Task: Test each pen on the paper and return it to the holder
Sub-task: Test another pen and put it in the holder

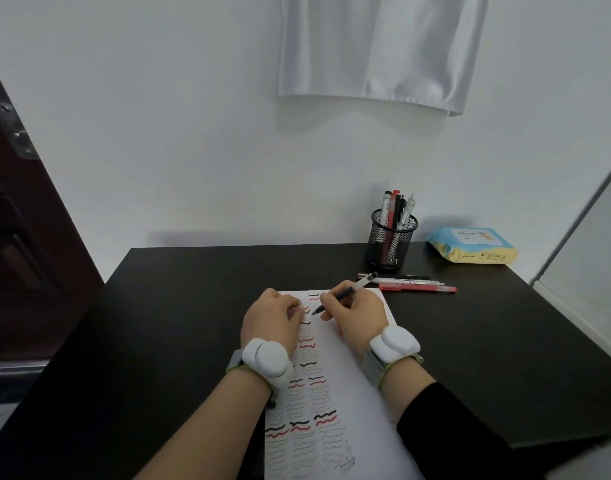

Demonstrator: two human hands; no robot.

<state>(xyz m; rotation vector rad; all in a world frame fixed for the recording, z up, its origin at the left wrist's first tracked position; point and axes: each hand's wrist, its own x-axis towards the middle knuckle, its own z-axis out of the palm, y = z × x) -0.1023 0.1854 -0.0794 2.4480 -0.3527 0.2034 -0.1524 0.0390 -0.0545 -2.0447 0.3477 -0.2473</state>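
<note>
Pen (343,293): in the head view the right hand (356,317) pinches it in a writing grip, tip down on the paper (366,403) just left of the fingers, close to the sheet's far end. The left hand (272,320) lies beside it on the sheet, fingers loosely curled under and holding nothing, as far as I can tell; it seems to steady the page. Rows of black, red and blue squiggles run from the near edge up to the hands, so much testing looks done. Beyond the right hand, three pens (414,285) lie on the desk (193,306), not in the holder (391,239) farther back, which has several more. Judging by that, this pen and the loose ones are left to return
</note>
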